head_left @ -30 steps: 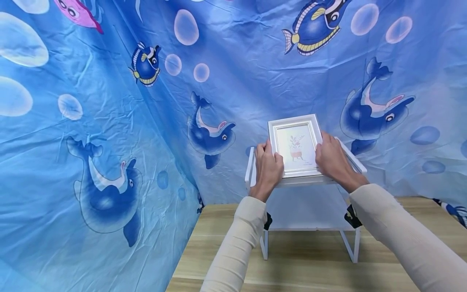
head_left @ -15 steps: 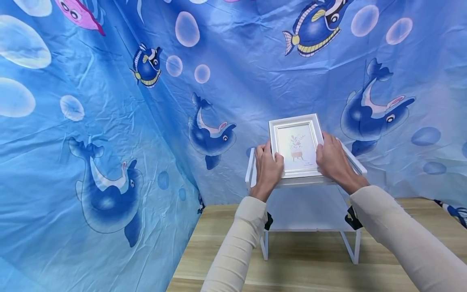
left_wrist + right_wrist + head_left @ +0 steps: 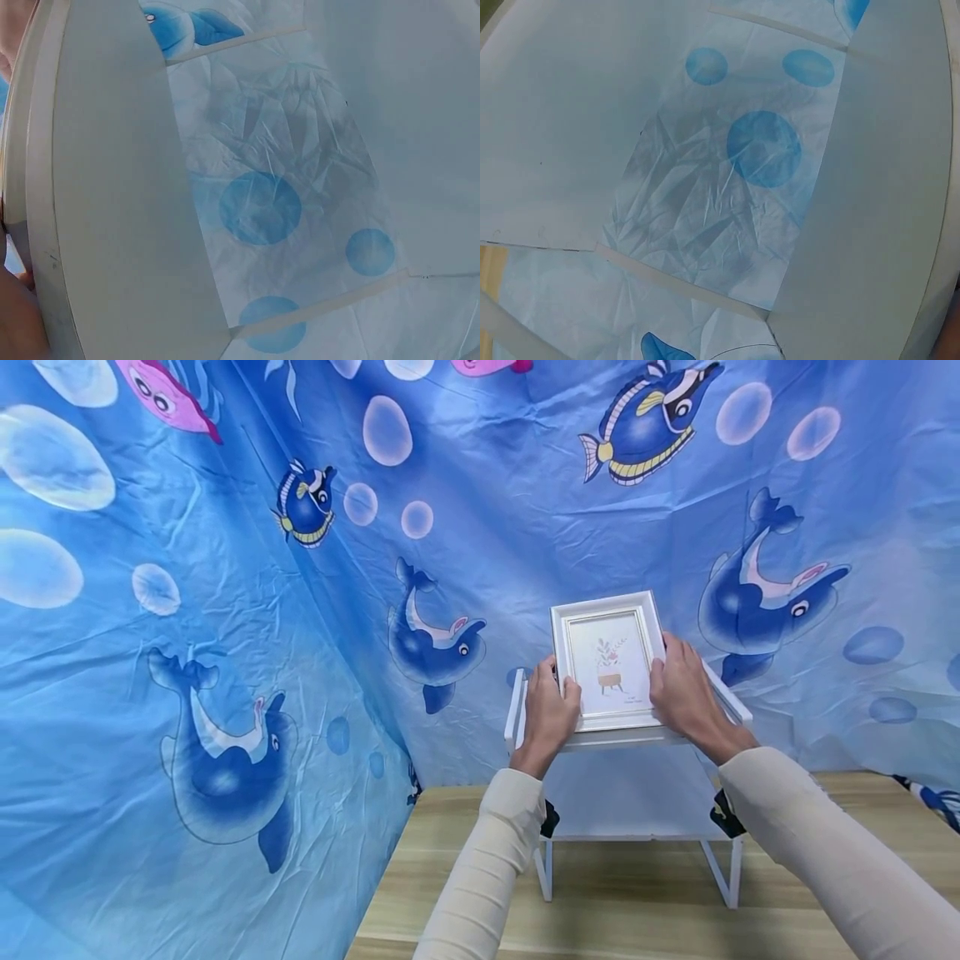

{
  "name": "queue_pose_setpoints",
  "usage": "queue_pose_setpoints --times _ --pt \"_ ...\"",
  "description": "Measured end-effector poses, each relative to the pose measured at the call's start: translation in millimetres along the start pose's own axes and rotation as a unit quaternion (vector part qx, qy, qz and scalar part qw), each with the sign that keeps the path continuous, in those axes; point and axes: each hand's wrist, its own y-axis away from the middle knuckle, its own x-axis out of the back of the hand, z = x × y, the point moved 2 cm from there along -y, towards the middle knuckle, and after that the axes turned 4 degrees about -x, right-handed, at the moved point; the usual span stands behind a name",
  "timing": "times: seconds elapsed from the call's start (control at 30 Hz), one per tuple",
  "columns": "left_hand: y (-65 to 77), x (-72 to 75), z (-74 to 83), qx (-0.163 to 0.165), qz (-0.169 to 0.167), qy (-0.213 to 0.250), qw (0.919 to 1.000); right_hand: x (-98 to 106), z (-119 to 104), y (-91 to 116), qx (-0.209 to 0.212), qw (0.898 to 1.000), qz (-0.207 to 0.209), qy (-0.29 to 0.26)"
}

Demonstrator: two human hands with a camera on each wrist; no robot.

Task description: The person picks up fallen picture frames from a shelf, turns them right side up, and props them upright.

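A white picture frame point(image 3: 615, 720) with a print of a potted plant is held tilted back over the top of a white two-tier rack point(image 3: 622, 793) in the head view. My left hand point(image 3: 551, 710) grips the frame's left side, its thumb on the front near the lower corner. On the opposite side my right hand point(image 3: 682, 693) grips the right edge, its thumb also on the front. The fingers behind the frame are hidden. In the left wrist view, a bit of the left hand point(image 3: 19, 322) shows beside the rack's pale top board point(image 3: 120, 187).
The rack's side rails point(image 3: 514, 710) rise next to both hands. Its legs point(image 3: 545, 872) stand on a wood-grain surface point(image 3: 637, 927). A blue sea-animal curtain point(image 3: 337, 635) hangs behind and to the left.
The curtain and rack legs sit slightly lower in the head view. Both hands keep their hold on the picture frame, and its print shows more clearly, with less glare.
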Motion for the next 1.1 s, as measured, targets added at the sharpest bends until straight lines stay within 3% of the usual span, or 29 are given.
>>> queue_pose_setpoints --times 0.2,0.4,0.57,0.9,1.1 --pt "1.1 0.9 2.8 -0.026 0.007 -0.017 0.9995 2 0 1 0.028 0.999 0.017 0.003" --pt "-0.1 0.2 4.9 -0.044 0.011 -0.040 0.9982 6 -1 1 0.028 0.999 0.019 -0.009" --pt "1.2 0.5 4.5 -0.044 0.012 -0.049 0.9978 8 0 2 0.032 0.999 0.025 -0.025" --pt "3.8 2.8 2.9 -0.045 -0.006 -0.055 0.9974 15 -4 5 0.022 0.999 -0.026 -0.024" --pt "3.2 5.7 4.4 -0.040 -0.020 -0.038 0.9983 17 -5 4 0.023 0.999 -0.021 -0.015"
